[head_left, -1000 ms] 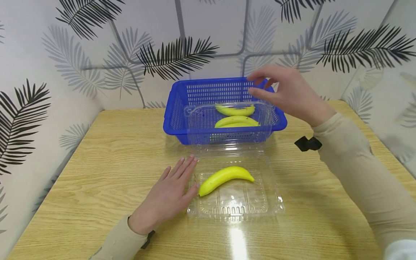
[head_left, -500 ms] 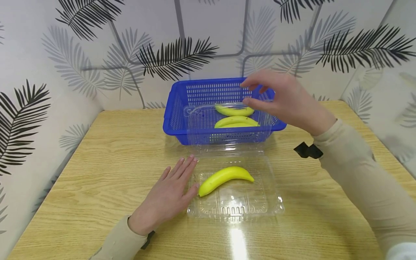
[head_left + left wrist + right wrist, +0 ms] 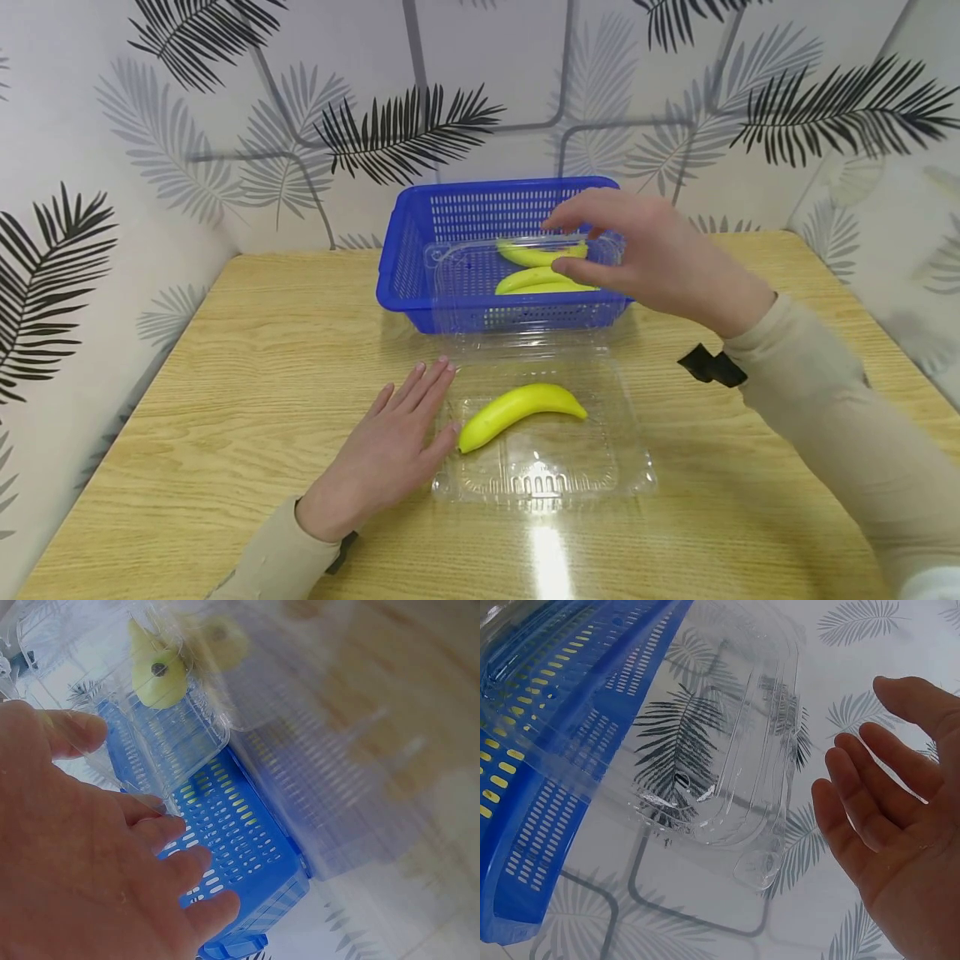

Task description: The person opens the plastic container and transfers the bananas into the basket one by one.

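Note:
My left hand [image 3: 386, 454] lies with straight fingers at the left edge of a clear plastic clamshell container [image 3: 570, 467], its thumb tip close by the end of a yellow banana [image 3: 525, 407]. That banana sits in the base. The container's lid [image 3: 457, 317] stands raised in front of a blue basket [image 3: 393, 250]. Over the basket's right side hovers my right hand [image 3: 648, 258], thumb and fingers apart, holding nothing. In the right wrist view a gap shows between its fingertips and the lid's corner [image 3: 757, 870]. Several bananas [image 3: 543, 277] in the basket show through the lid.
The wooden table [image 3: 262, 358] reaches back to a leaf-patterned wall [image 3: 495, 67]. Basket and container stand one behind the other in the middle of the table. Black bands [image 3: 712, 365] are worn on the wrists.
My right hand has come down and slightly left, from above the basket's back right corner toward the raised lid. The left hand, container and bananas have stayed put.

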Demonstrator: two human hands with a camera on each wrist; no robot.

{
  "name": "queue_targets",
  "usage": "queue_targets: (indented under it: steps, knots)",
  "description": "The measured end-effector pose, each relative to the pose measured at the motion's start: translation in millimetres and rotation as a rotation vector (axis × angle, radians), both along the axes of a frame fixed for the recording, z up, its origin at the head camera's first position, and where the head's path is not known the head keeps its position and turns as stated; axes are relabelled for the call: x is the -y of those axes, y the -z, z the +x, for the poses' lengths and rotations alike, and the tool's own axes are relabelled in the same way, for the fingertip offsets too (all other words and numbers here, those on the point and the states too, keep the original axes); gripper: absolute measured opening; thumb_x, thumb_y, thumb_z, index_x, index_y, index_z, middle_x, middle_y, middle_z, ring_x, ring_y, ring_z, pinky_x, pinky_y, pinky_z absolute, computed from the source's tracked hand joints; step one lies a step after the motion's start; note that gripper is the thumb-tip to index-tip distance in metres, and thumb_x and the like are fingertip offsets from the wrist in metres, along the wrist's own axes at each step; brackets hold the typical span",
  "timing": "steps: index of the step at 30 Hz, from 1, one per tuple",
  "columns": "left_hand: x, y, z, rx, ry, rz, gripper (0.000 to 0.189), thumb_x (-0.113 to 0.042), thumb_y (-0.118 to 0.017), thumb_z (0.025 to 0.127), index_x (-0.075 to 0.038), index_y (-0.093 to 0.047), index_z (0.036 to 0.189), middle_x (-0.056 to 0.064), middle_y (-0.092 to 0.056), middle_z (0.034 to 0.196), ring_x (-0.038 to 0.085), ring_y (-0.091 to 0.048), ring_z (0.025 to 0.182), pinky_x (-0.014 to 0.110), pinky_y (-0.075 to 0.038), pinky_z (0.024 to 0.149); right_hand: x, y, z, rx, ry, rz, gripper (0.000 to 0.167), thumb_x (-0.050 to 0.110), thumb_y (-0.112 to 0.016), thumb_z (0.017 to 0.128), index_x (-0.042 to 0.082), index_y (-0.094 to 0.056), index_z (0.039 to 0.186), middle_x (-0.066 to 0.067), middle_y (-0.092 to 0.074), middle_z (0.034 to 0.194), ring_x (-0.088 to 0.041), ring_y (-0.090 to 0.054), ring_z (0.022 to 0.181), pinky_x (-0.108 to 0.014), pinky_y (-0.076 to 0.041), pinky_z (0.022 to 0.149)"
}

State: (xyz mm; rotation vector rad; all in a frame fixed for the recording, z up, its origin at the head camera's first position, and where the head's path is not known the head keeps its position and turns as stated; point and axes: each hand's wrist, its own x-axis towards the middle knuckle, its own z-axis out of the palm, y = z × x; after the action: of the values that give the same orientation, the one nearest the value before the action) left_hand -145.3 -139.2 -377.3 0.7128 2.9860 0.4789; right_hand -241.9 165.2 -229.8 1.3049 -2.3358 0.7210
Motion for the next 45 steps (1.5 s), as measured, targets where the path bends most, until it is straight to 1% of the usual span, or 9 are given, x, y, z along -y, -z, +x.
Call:
queue_targets:
  steps: [3,10,16,19,23,28,35,40,45]
  knots:
    - [-0.1,0.1,0.1,0.001,-0.001,0.001,0.065,-0.045,-0.038,0.104,-0.015,-0.02,0.158,-0.003,-0.012,0.163,0.022,-0.012,0.149,0.053,-0.015,0.117,1.8,4.0,3.0,0.005,-0.01,0.011,0.035,0.008,-0.079,0.084,0.009,-0.068,0.117,0.002,-0.067,0.114,-0.013,-0.059,0.099,-0.028,-0.051,0.08]
    - [-0.5,0.3,-0.3,0.004,-0.002,0.004,0.065,-0.045,-0.038,0.104,-0.015,-0.02,0.158,-0.003,-0.011,0.163,0.022,-0.012,0.149,0.053,-0.015,0.118,4.7,13.4,10.0,0.03,-0.01,0.04,0.039,0.011,-0.08,0.083,0.01,-0.067,0.119,0.001,-0.065,0.118,-0.015,-0.059,0.102,-0.032,-0.054,0.082]
    - [-0.2,-0.1,-0.5,0.001,0.0,0.001,0.065,-0.044,-0.038,0.104,-0.015,-0.02,0.158,-0.002,-0.012,0.163,0.021,-0.011,0.149,0.053,-0.015,0.118,7.0,18.8,14.9,0.04,-0.018,0.056,0.041,0.014,-0.081,0.083,0.01,-0.066,0.121,-0.001,-0.064,0.122,-0.017,-0.06,0.103,-0.034,-0.054,0.083]
    - [-0.4,0.1,-0.4,0.0,0.0,0.005,0.065,-0.044,-0.039,0.104,-0.015,-0.02,0.158,-0.003,-0.013,0.163,0.022,-0.013,0.149,0.053,-0.015,0.117,8.6,23.4,16.8,0.054,-0.027,0.063,0.041,0.015,-0.081,0.083,0.01,-0.066,0.12,-0.001,-0.064,0.121,-0.016,-0.06,0.101,-0.033,-0.054,0.082]
    - [-0.6,0.1,-0.3,0.002,0.001,0.005,0.064,-0.044,-0.038,0.104,-0.015,-0.02,0.158,-0.003,-0.012,0.163,0.023,-0.013,0.149,0.053,-0.015,0.118,11.3,30.4,17.6,0.072,-0.047,0.067,0.039,0.016,-0.08,0.084,0.01,-0.066,0.119,0.0,-0.065,0.118,-0.016,-0.06,0.105,-0.035,-0.052,0.088]
    - [-0.5,-0.4,-0.3,0.0,0.002,0.004,0.064,-0.044,-0.038,0.104,-0.014,-0.021,0.158,-0.002,-0.013,0.163,0.022,-0.012,0.149,0.053,-0.015,0.117,14.1,38.5,18.7,0.102,-0.069,0.09,0.037,0.016,-0.078,0.086,0.01,-0.066,0.12,0.001,-0.064,0.12,-0.017,-0.058,0.113,-0.037,-0.049,0.095]
    - [-0.3,-1.2,0.1,0.007,-0.002,0.006,0.064,-0.044,-0.039,0.104,-0.014,-0.021,0.158,-0.002,-0.013,0.163,0.021,-0.011,0.149,0.053,-0.015,0.118,16.1,49.9,23.4,0.17,-0.058,0.144,0.038,0.019,-0.076,0.089,0.013,-0.064,0.124,0.001,-0.062,0.125,-0.016,-0.056,0.116,-0.035,-0.05,0.095]
    - [-0.5,-1.0,0.3,0.004,-0.004,0.006,0.065,-0.044,-0.039,0.104,-0.014,-0.021,0.158,-0.002,-0.013,0.163,0.022,-0.012,0.149,0.053,-0.015,0.117,17.9,60.0,24.2,0.195,-0.064,0.165,0.035,0.021,-0.074,0.09,0.013,-0.064,0.123,0.003,-0.063,0.123,-0.014,-0.055,0.116,-0.035,-0.048,0.098]
    - [-0.3,-0.7,0.4,0.001,-0.005,0.009,0.065,-0.044,-0.04,0.104,-0.014,-0.022,0.158,-0.002,-0.014,0.163,0.022,-0.013,0.149,0.053,-0.016,0.117,19.8,69.4,25.7,0.211,-0.057,0.19,0.034,0.023,-0.073,0.091,0.015,-0.064,0.123,0.004,-0.063,0.122,-0.013,-0.056,0.115,-0.034,-0.047,0.098]
